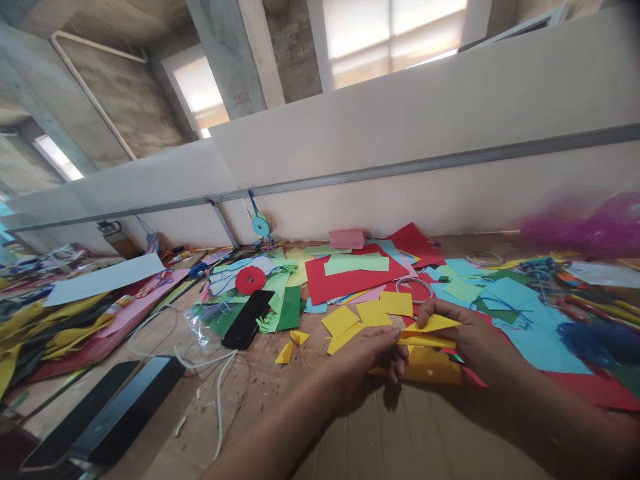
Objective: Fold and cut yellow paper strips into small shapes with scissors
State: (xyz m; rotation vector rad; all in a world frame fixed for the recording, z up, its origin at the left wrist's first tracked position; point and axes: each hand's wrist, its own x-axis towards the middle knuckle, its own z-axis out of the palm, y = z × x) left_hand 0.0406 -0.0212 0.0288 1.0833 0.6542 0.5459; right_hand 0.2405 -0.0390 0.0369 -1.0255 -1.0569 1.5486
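Note:
A folded yellow paper [431, 327] is held between my two hands at the right of centre. My right hand [467, 337] grips it from the right, fingers closed on its upper edge. My left hand [367, 363] pinches its left end with thumb and fingertips. Under the hands lies a larger yellow-orange sheet [433, 372]. Several yellow squares [341, 321] lie just behind my left hand, and two small folded yellow pieces [285, 353] rest on the table to the left.
A black phone [249, 320] with a white cable [220, 400] lies left of centre. A black device [127, 407] stands front left. Red sheets [325, 277] lie behind the hands, blue sheets [540, 333] to the right. A white partition [400, 193] runs along the back.

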